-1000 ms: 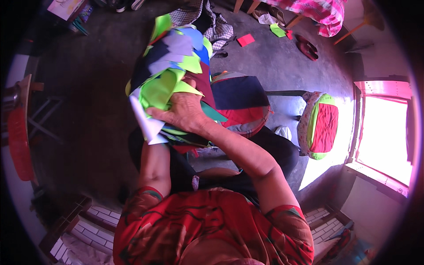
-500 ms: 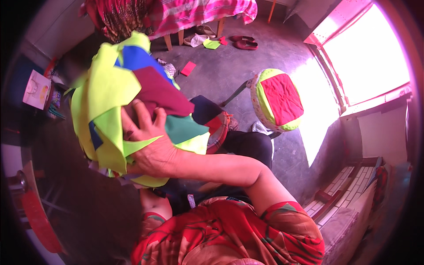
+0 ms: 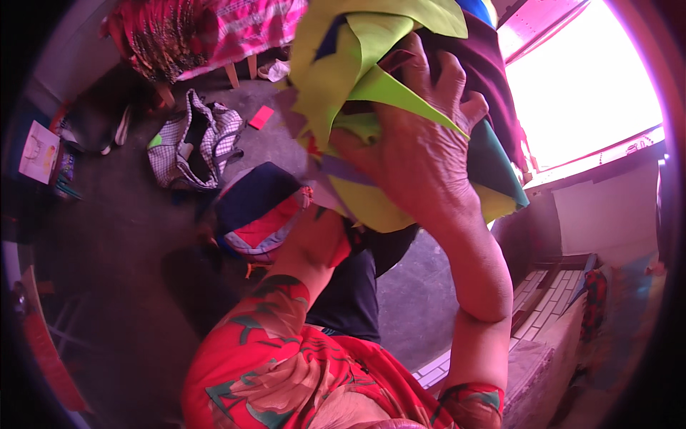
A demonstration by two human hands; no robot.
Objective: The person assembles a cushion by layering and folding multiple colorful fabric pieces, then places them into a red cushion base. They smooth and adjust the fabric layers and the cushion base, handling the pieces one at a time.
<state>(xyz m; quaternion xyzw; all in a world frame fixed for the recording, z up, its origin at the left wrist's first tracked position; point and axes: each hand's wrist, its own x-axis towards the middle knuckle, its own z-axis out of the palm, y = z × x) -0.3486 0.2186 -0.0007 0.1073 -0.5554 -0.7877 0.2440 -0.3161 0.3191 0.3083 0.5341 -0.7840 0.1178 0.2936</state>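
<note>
1. Here's the cloth bundle [image 3: 361, 53], up out front: looks light, soft and floppy, best gripped through the whole stack, as loose corners could slip.
2. Across it goes the right hand [image 3: 429, 146], fingers [image 3: 451, 80] spread half open, bent into the cloth, gripping.
3. Left forearm [image 3: 314, 247] reaches underneath; the left hand's hidden, so I can't tell its grip.
4. Bundle's top: cut off. Farther left, a checked bag [image 3: 168, 156].

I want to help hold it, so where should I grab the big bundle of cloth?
I'd grip the cloth bundle wide across its near side, as the right hand does, coming from the lower right and supporting below. It's broad, with overlapping, loose-edged pieces; tugging only the pointed green flap might pull it free.
</note>
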